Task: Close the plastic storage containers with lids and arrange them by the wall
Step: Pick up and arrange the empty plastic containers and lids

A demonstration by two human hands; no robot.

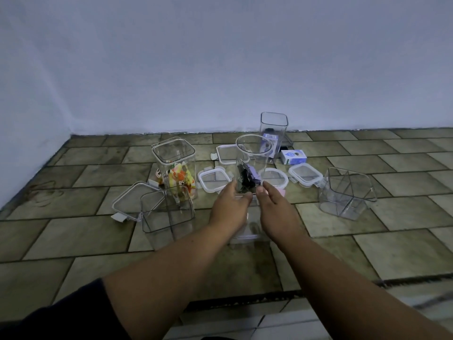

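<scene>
Both my hands reach over a low clear container [247,227] on the tiled floor. My left hand [229,207] curls its fingers over the container's far top edge, and my right hand [278,213] grips the same edge from the right. Whether a lid sits under them is hidden. Right behind stands a tall round open container [253,153] holding black clips. A square container [175,165] of colourful items and an empty one [168,214] stand open to the left. Loose lids lie around: [131,202], [214,179], [229,154], [275,177], [305,175].
An empty clear container [346,192] sits tilted at the right. A tall open container [274,130] stands against the pale wall [220,69], with a small white and blue box [293,157] beside it. A dark floor joint runs near my arms.
</scene>
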